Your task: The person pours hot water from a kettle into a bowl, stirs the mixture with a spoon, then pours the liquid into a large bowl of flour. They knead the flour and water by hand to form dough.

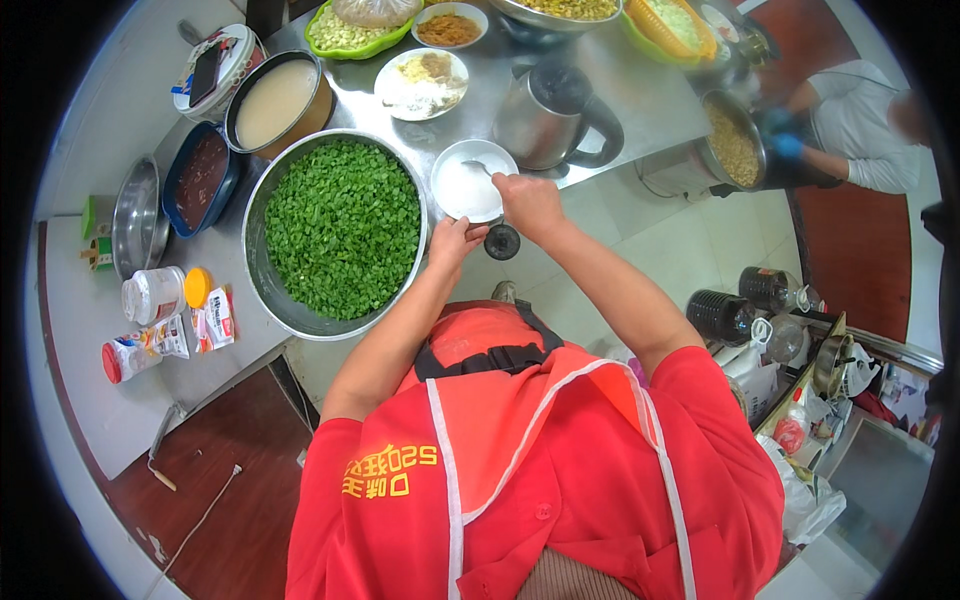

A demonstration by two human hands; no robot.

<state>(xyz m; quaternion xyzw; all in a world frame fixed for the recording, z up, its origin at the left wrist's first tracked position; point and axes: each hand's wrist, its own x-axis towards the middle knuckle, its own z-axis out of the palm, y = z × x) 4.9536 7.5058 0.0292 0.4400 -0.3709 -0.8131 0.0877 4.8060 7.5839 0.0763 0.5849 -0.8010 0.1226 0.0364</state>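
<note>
My right hand point(529, 204) grips the handle of a metal spoon point(474, 164), whose bowl end lies in a white bowl point(444, 154). A white substance point(466, 196) fills the bottom of that bowl; whether it is powder or liquid is hard to tell. At the bowl's near rim, my left hand point(454, 244) steadies it with the fingers. Just left of this hand stands a large metal basin point(259, 266) full of chopped green vegetable point(343, 229). An electric kettle point(525, 124) with a black handle is close beyond my right hand.
A plate of powders point(421, 86), a pot of cloudy liquid point(274, 105) and a blue container point(196, 176) stand on the metal table point(652, 105). Jars and packets point(154, 296) lie at left. At right, a gloved person point(862, 127) works over another pot point(731, 142).
</note>
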